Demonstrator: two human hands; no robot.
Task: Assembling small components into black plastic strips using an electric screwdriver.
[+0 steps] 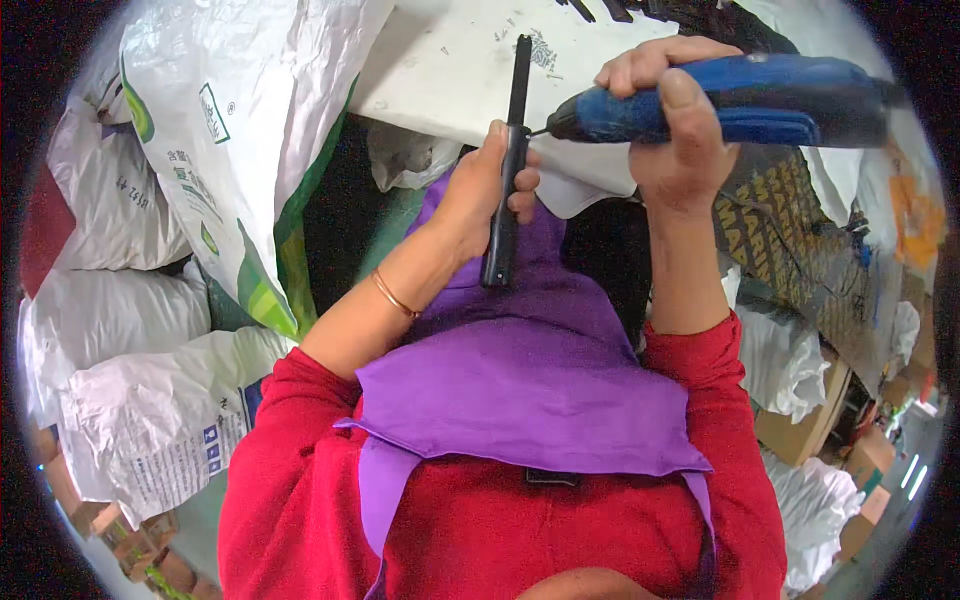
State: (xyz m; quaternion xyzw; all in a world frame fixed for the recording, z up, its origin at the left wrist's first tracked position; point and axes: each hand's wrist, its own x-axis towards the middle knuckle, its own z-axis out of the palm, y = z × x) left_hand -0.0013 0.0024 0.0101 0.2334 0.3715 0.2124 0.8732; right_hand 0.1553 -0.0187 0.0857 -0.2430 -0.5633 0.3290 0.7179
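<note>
Hands, driver, bulging white sacks

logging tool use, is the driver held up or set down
Held up: the right hand grips the driver, pointing it at the black bar in the left hand.

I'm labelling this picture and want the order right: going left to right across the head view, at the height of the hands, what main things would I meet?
Large white-and-green sack → black bar gripped by the left hand → blue power tool gripped by the right hand.
</note>
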